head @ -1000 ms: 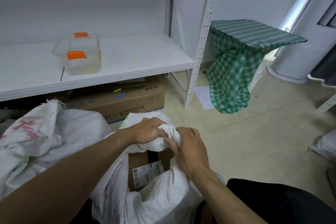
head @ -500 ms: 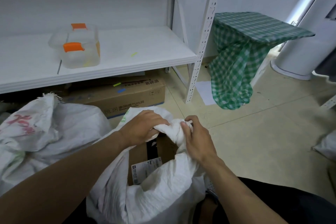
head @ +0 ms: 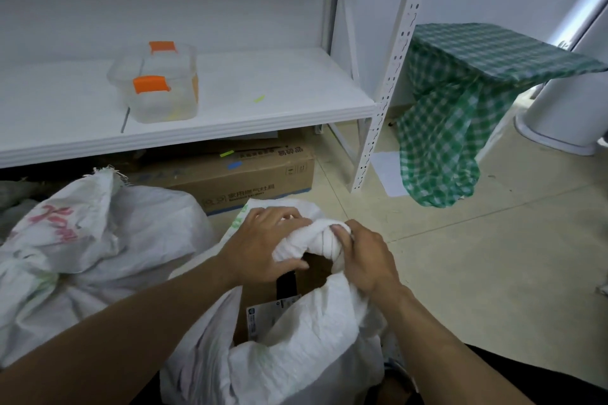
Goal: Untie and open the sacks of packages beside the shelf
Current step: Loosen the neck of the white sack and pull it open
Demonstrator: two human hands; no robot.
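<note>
A white woven sack [head: 296, 348] stands on the floor right in front of me. Its top corners are tied in a knot [head: 317, 238]. My left hand [head: 260, 245] grips the bunched fabric on the knot's left side. My right hand [head: 365, 260] pinches the knot from the right. Under the knot the sack gapes, and a brown cardboard package [head: 263, 309] with a white label shows inside. A second white sack [head: 88, 246] with pink writing lies to the left, its mouth loose and crumpled.
The white shelf [head: 230, 122] holds a clear plastic box [head: 158, 85] with orange clips. A cardboard box [head: 250, 177] sits under it. A green checked cloth [head: 460, 115] drapes a stand to the right, beside a white cylinder [head: 572, 92]. Beige floor tiles [head: 477, 256] stretch to the right.
Both hands have shifted a little on the knot, the left moving over its top and the right pinching closer to its middle. The knot is still tied.
</note>
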